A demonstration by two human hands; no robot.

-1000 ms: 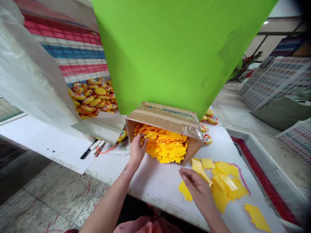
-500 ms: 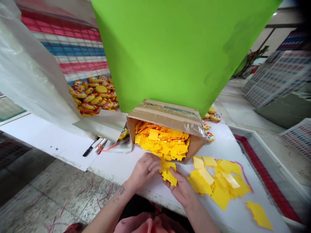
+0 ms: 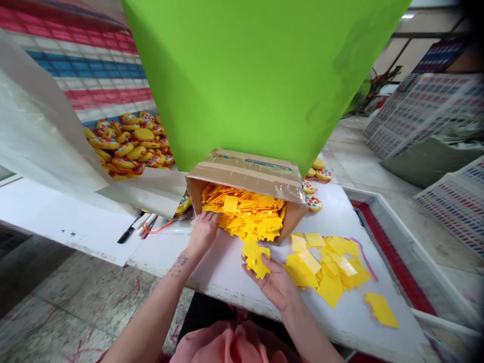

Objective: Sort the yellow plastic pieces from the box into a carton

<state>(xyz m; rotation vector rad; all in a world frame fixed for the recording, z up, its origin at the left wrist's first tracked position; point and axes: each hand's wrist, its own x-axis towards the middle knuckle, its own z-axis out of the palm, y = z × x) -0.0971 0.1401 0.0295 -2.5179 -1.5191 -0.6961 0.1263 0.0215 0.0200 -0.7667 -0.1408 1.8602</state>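
A cardboard box (image 3: 245, 174) lies on its side on the white table, its opening toward me. Flat yellow plastic pieces with notched, puzzle-like edges (image 3: 251, 217) fill it and spill out over the lower edge. At the left of that opening, my left hand (image 3: 204, 232) has its fingers curled in against the pieces; its fingertips are hidden. My right hand (image 3: 276, 282) is just in front of the box, palm up, with thumb and fingers closed around a small bunch of yellow pieces (image 3: 256, 259). To its right, larger yellow pieces (image 3: 333, 272) are strewn in a loose heap.
A tall green panel (image 3: 242, 75) stands behind the box. Yellow round toys with coloured dots (image 3: 132, 141) are piled at the back left. Pens (image 3: 130, 229) and a grey sheet (image 3: 151, 189) lie left of the box. A white-rimmed crate (image 3: 401, 252) is beyond the table's right edge.
My left hand has moved away from the bunch in my right hand, up and left to the box opening. My right hand keeps holding the bunch. The view has shifted slightly.
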